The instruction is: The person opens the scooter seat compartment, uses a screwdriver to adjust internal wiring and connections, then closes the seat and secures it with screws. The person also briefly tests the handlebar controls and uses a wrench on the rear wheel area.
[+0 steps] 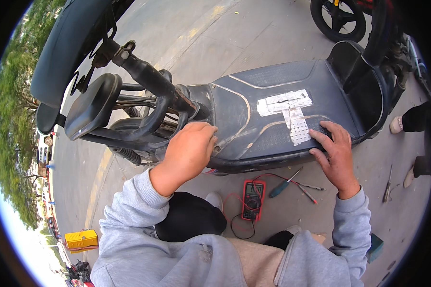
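A black scooter footboard (pixel 345 95), with strips of torn white tape (pixel 273 103) on its top, lies across my front. My left hand (pixel 184 155) is at its left end beside the steering column (pixel 151 81), fingers curled; what they hold is hidden. My right hand (pixel 335 155) rests with spread fingers on the right part of the near edge. On the ground below are a red multimeter (pixel 250 205) with leads and probes (pixel 309 193) and a teal-handled screwdriver (pixel 280 186).
Another screwdriver (pixel 386 193) and a teal box (pixel 374 248) lie at right, near another person's legs (pixel 412 119). A yellow box (pixel 80 239) sits at lower left. A black wheel (pixel 337 21) stands behind the scooter. Trees and parked vehicles line the far left.
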The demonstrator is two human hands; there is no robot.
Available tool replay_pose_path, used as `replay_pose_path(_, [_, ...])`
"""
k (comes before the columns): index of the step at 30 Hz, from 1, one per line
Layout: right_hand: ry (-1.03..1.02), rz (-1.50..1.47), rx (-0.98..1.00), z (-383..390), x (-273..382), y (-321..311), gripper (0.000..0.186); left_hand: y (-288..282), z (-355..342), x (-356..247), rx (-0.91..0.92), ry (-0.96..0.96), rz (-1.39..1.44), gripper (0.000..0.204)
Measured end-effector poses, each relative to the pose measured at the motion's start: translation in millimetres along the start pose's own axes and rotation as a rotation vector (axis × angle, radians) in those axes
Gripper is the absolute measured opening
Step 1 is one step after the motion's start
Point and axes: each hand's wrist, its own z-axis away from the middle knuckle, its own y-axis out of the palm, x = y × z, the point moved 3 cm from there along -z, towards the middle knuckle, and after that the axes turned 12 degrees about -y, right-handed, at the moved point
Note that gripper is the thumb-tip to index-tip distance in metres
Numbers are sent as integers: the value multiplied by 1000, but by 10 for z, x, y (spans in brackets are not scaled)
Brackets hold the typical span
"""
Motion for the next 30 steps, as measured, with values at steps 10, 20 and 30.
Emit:
replay_pose_path(10, [14,-4,33,-22,18,4,49,60,243,172,12,168,-112,44])
replay_pose_path(20, [87,-123,-133,188,-60,-152,34,239,63,199,-11,225,-65,28])
replay_pose_path(30, [863,-351,-123,1999,-596,232,15,341,-19,239,4,150,-125,24])
